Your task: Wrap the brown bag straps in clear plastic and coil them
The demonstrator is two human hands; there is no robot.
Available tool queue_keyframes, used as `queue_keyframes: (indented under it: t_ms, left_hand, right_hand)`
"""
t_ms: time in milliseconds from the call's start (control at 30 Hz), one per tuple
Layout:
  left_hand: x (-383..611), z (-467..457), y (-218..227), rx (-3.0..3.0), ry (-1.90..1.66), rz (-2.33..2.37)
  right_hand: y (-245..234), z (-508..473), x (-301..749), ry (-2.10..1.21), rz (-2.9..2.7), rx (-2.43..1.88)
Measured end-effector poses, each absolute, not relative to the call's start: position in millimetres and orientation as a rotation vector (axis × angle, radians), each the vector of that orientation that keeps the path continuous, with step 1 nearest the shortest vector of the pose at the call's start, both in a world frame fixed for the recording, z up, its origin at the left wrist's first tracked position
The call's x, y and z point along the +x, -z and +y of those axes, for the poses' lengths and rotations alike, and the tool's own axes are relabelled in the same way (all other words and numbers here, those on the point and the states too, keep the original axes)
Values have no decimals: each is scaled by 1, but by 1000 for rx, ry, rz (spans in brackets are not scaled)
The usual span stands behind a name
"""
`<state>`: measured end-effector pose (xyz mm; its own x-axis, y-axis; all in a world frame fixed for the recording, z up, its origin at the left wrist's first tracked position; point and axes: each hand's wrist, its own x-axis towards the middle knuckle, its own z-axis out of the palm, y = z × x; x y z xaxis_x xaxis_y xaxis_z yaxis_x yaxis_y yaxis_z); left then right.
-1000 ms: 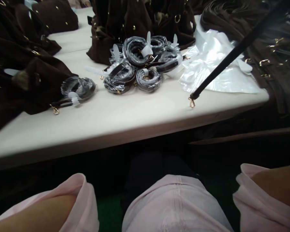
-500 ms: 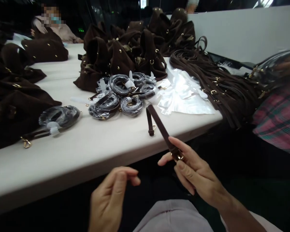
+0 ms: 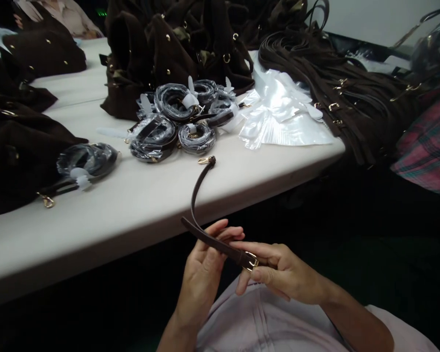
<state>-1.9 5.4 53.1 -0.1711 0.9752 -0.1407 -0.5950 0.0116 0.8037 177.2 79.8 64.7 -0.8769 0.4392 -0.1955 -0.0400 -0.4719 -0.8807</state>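
Observation:
A narrow dark brown strap (image 3: 220, 245) with a gold buckle (image 3: 251, 261) runs across both my hands. My right hand (image 3: 286, 274) pinches the buckle end between thumb and fingers. Further along, my left hand (image 3: 205, 274) has its thumb against the strap and its fingers beneath it. The strap's free tip points up and left past the left fingers. Its other length curves up onto the table, where a gold snap hook (image 3: 205, 160) lies at the end.
Several coiled straps in clear plastic (image 3: 196, 138) lie on the white table (image 3: 132, 215). Clear plastic bags (image 3: 282, 117) are heaped beside them. Dark brown bags (image 3: 172, 54) stand behind, and loose straps (image 3: 352, 107) hang over the right end. A co-worker's plaid sleeve (image 3: 430, 142) is at right.
My left hand has moved right and taken hold of the strap. The strap's buckle end has come down and left, and its hook end now rests on the table. The view has tilted downward.

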Motion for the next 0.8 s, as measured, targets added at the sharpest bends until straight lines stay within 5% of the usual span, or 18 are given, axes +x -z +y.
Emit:
queue_keyframes:
  t_ms: [367,567,800]
  left_hand:
    - [-79,-39,-108,581,-2212,1152]
    - [-71,-23,-57,419,-2142,1508]
    - [-46,-17,-9,204,-1925,1333]
  right_hand:
    - [-33,81,169,-2736,-1313,-512]
    - [-23,77,161,-2635,-1289,-725]
    - [-4,85,172,-2505,-1518,-973]
